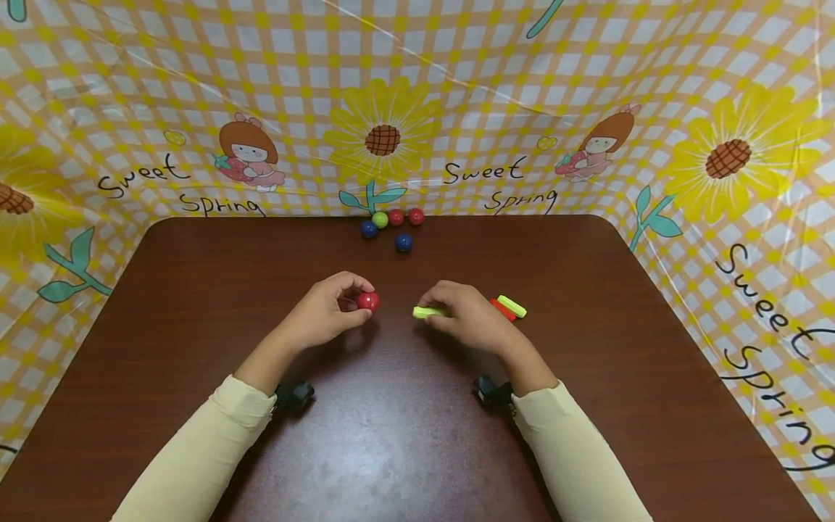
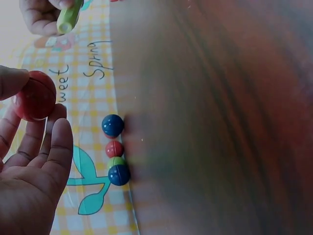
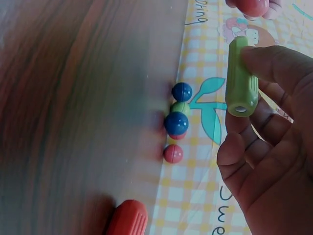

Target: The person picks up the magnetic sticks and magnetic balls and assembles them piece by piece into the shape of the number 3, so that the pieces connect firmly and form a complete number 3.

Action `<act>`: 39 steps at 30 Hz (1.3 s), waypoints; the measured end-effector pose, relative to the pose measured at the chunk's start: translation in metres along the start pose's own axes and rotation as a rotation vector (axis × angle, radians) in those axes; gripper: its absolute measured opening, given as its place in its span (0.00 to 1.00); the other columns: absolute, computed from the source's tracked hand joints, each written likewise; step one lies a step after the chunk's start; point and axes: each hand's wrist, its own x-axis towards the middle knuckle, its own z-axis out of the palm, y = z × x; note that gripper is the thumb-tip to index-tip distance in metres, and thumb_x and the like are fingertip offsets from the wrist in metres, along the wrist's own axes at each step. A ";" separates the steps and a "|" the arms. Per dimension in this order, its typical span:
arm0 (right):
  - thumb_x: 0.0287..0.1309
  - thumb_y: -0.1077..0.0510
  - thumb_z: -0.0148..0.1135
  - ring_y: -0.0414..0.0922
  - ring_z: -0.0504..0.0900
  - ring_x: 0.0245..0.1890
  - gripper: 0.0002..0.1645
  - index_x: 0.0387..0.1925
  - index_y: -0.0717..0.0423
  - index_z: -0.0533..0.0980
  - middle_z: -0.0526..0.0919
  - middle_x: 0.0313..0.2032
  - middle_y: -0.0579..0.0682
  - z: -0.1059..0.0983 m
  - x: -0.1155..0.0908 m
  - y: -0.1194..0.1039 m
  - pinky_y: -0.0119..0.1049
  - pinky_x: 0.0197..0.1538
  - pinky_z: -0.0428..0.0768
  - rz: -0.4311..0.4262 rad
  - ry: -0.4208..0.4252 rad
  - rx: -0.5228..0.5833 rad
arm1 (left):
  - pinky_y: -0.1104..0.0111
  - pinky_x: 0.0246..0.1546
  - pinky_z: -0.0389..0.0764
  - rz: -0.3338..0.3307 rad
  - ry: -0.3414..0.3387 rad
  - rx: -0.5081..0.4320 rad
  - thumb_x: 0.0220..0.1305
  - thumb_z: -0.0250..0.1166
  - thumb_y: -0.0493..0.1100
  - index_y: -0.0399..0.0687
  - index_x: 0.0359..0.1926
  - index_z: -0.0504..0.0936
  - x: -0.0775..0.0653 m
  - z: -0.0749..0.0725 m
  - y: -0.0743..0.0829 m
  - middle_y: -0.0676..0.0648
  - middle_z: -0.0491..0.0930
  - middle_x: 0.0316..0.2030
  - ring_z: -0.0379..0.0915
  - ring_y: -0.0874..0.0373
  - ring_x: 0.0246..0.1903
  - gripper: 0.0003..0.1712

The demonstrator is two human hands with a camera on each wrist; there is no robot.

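Note:
Between thumb and fingers, my left hand (image 1: pixel 324 313) pinches a glossy red ball (image 1: pixel 368 301) with a seam around it, seen larger as the red ball (image 2: pixel 35 96) in the left wrist view. My right hand (image 1: pixel 471 317) holds a short yellow-green ribbed stick (image 1: pixel 427 312); in the right wrist view this green stick (image 3: pixel 241 78) shows a small hole in its end. The two hands face each other, with a gap between ball and stick. To the right of the right hand, a red stick (image 1: pixel 502 309) and another yellow-green stick (image 1: pixel 512 306) lie side by side on the table.
Toward the back edge of the dark brown table (image 1: pixel 196 290) sit two blue balls, the nearer blue ball (image 1: pixel 404 243) standing apart, plus a green ball (image 1: pixel 380 220) and two red balls (image 1: pixel 415 217). A checked, flower-printed cloth (image 1: pixel 293 109) rises behind and at both sides.

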 end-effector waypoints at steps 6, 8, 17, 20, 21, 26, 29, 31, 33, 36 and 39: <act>0.61 0.62 0.68 0.40 0.77 0.38 0.07 0.40 0.50 0.82 0.80 0.38 0.41 0.004 0.001 -0.004 0.38 0.44 0.77 0.000 -0.007 0.044 | 0.62 0.46 0.79 0.036 -0.009 -0.013 0.58 0.71 0.32 0.42 0.48 0.79 -0.004 0.010 -0.002 0.47 0.78 0.43 0.77 0.54 0.43 0.17; 0.61 0.62 0.68 0.40 0.77 0.38 0.07 0.40 0.50 0.82 0.80 0.39 0.41 0.006 0.002 -0.007 0.38 0.44 0.77 -0.010 -0.014 0.053 | 0.62 0.47 0.79 0.050 -0.016 -0.016 0.58 0.71 0.31 0.41 0.48 0.79 -0.004 0.013 -0.003 0.47 0.78 0.43 0.77 0.54 0.44 0.16; 0.60 0.63 0.68 0.39 0.76 0.38 0.07 0.40 0.50 0.82 0.79 0.38 0.40 0.009 0.005 -0.016 0.37 0.43 0.77 -0.044 -0.016 0.058 | 0.62 0.46 0.80 0.087 -0.019 -0.016 0.57 0.70 0.31 0.40 0.47 0.80 -0.005 0.021 -0.001 0.47 0.78 0.43 0.77 0.55 0.44 0.16; 0.60 0.64 0.68 0.41 0.77 0.38 0.07 0.40 0.50 0.82 0.79 0.38 0.41 0.010 0.006 -0.018 0.37 0.43 0.77 -0.045 -0.021 0.064 | 0.63 0.46 0.79 0.095 -0.028 -0.013 0.57 0.70 0.31 0.40 0.47 0.80 -0.004 0.022 0.000 0.47 0.78 0.43 0.77 0.55 0.44 0.15; 0.60 0.64 0.68 0.42 0.78 0.38 0.07 0.40 0.51 0.82 0.79 0.38 0.41 0.010 0.006 -0.018 0.38 0.43 0.77 -0.046 -0.023 0.066 | 0.63 0.46 0.80 0.093 -0.031 -0.011 0.58 0.70 0.31 0.40 0.47 0.80 -0.004 0.023 0.000 0.47 0.77 0.44 0.77 0.55 0.44 0.15; 0.61 0.64 0.67 0.44 0.79 0.39 0.07 0.40 0.51 0.81 0.79 0.39 0.42 0.012 0.007 -0.019 0.39 0.44 0.78 -0.046 -0.030 0.066 | 0.63 0.46 0.80 0.084 -0.032 -0.012 0.58 0.70 0.31 0.41 0.46 0.80 -0.004 0.024 0.002 0.47 0.77 0.44 0.78 0.55 0.44 0.15; 0.60 0.64 0.67 0.44 0.78 0.38 0.07 0.40 0.51 0.81 0.79 0.38 0.42 0.013 0.007 -0.019 0.40 0.44 0.78 -0.051 -0.023 0.067 | 0.63 0.46 0.80 0.080 -0.030 -0.018 0.58 0.70 0.31 0.41 0.46 0.80 -0.005 0.024 0.003 0.47 0.77 0.44 0.78 0.55 0.44 0.15; 0.60 0.64 0.68 0.44 0.78 0.38 0.07 0.40 0.51 0.81 0.79 0.38 0.42 0.014 0.007 -0.019 0.39 0.43 0.78 -0.057 -0.019 0.067 | 0.63 0.46 0.80 0.079 -0.030 -0.021 0.58 0.70 0.31 0.41 0.46 0.80 -0.006 0.024 0.003 0.47 0.77 0.44 0.78 0.55 0.44 0.15; 0.60 0.64 0.68 0.44 0.77 0.38 0.07 0.40 0.51 0.81 0.79 0.38 0.42 0.015 0.008 -0.019 0.39 0.43 0.77 -0.065 -0.019 0.067 | 0.64 0.45 0.80 0.082 -0.034 -0.025 0.58 0.70 0.31 0.41 0.46 0.80 -0.006 0.024 0.004 0.47 0.77 0.43 0.78 0.55 0.43 0.15; 0.60 0.64 0.68 0.42 0.76 0.37 0.08 0.39 0.50 0.81 0.78 0.38 0.42 0.016 0.008 -0.019 0.37 0.42 0.76 -0.071 -0.022 0.060 | 0.65 0.45 0.80 0.084 -0.040 -0.022 0.58 0.71 0.31 0.42 0.45 0.80 -0.007 0.025 0.004 0.47 0.77 0.43 0.79 0.55 0.43 0.14; 0.59 0.64 0.68 0.40 0.75 0.37 0.08 0.40 0.50 0.81 0.78 0.38 0.41 0.016 0.008 -0.019 0.37 0.43 0.76 -0.076 -0.027 0.050 | 0.65 0.45 0.80 0.088 -0.044 -0.014 0.57 0.71 0.31 0.42 0.44 0.80 -0.007 0.026 0.003 0.47 0.77 0.43 0.79 0.55 0.43 0.14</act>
